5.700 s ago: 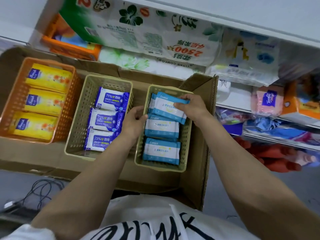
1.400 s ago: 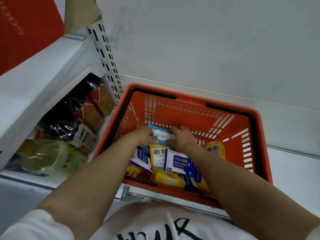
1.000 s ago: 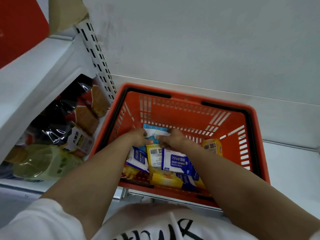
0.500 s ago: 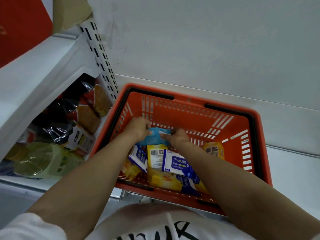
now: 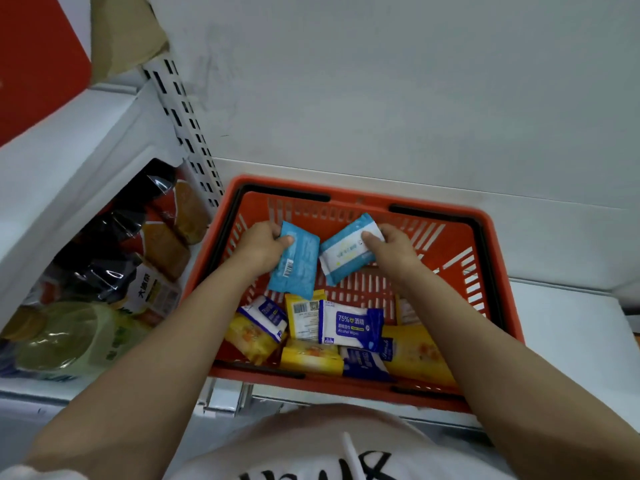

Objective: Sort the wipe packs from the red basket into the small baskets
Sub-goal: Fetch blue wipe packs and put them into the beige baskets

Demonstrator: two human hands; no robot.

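The red basket (image 5: 498, 271) sits on a white shelf in front of me. My left hand (image 5: 261, 245) grips a light blue wipe pack (image 5: 298, 268) with its barcoded back up. My right hand (image 5: 391, 245) grips a second light blue wipe pack (image 5: 346, 252), white label up. Both packs are lifted above the basket floor, close together. Below them lie several packs: a dark blue 75% alcohol wipe pack (image 5: 349, 325), more dark blue ones (image 5: 268, 315) and yellow packs (image 5: 419, 355). The small baskets are out of view.
A shelf at the left holds bottled drinks (image 5: 69, 337) and dark bottles (image 5: 114, 258). A slotted shelf upright (image 5: 187, 133) stands beside the basket's left rim. A plain white wall is behind the basket. A white ledge (image 5: 571, 323) extends to the right.
Half a second ago both hands were low in the basket on the light blue packs. Now each hand has lifted one pack up and the two packs are apart.
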